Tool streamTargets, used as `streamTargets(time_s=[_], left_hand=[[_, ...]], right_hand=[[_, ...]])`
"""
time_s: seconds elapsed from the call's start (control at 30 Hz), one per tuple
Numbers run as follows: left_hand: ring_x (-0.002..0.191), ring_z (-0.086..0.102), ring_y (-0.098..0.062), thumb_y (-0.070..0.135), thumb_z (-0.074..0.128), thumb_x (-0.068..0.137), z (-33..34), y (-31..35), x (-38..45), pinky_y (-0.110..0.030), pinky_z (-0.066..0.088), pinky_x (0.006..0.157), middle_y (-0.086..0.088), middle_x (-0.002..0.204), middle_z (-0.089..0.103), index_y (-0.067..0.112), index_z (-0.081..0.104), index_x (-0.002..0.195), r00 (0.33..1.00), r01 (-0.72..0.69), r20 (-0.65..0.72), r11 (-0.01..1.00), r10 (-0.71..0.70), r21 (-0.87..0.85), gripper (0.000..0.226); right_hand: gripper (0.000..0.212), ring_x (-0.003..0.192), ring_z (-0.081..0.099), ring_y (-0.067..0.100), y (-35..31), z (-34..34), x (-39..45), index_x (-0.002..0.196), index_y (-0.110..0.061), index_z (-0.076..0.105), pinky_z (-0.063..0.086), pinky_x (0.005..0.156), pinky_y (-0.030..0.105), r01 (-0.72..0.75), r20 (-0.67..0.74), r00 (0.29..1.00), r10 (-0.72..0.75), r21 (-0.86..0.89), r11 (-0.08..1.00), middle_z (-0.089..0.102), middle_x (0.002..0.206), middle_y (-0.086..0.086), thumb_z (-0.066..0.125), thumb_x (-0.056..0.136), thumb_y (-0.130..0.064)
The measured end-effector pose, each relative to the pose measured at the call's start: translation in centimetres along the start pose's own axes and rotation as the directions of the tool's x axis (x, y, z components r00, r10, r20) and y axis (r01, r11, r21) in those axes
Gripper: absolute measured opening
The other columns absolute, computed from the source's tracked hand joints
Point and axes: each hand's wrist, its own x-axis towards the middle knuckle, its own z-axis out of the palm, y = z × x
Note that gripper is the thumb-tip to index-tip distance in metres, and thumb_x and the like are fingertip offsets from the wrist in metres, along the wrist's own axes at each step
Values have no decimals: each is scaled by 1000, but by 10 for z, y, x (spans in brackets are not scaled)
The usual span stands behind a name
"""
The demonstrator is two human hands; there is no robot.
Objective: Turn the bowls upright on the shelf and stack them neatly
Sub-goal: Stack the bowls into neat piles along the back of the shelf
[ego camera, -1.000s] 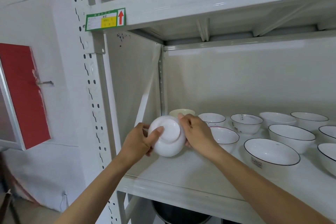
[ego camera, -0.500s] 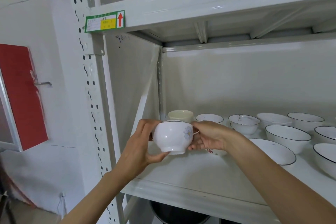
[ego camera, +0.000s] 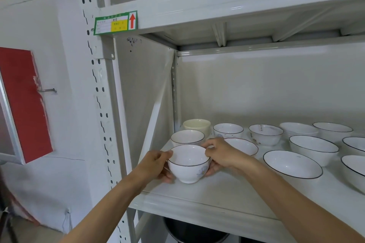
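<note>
— White glazed bowl (ego camera: 189, 163), thin dark line round the rim, faint flower on its side; it sits upright, low in the frame's centre, at the front left of the shelf (ego camera: 227, 193).

— And the hands?

— Left hand (ego camera: 156, 165) curls round its left wall, right hand (ego camera: 221, 154) pinches the right rim, thumb over the edge.

— Any change?

— Half a second ago the bowl was held higher, side-on; now its base is down by the shelf, in front of another upright bowl (ego camera: 187, 137).

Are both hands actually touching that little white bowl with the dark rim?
Touching. The head view shows the left hand and right hand gripping opposite sides of the small white dark-rimmed bowl.
</note>
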Motion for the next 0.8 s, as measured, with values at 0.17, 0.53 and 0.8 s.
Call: streamTargets(time_s=[0.17,0.53,0.8], left_hand=[[64,72,-31,17,40,101,5,-1,3,-39,62,66,-21,78,67,-2,59,101,1000,5,-22,999,-5,31,27],[73,72,-31,16,33,100,16,8,-3,-40,61,64,-11,104,63,12,53,108,995,-91,-40,996,91,-10,22],[96,58,-18,12,37,97,24,37,30,-41,62,67,4,106,58,17,52,119,931,-317,-195,948,309,-14,28]], right_hand=[[27,70,70,38,5,3,5,99,-15,55,61,67,46,-17,-28,999,17,-23,1000,62,95,21,34,92,-1],[26,68,72,37,3,9,9,110,-10,50,61,68,38,-47,-116,993,28,-160,986,60,105,12,33,91,-11],[28,65,72,36,-38,-18,30,112,-12,53,59,74,41,65,-243,963,-114,-203,977,59,109,10,34,90,-11]])
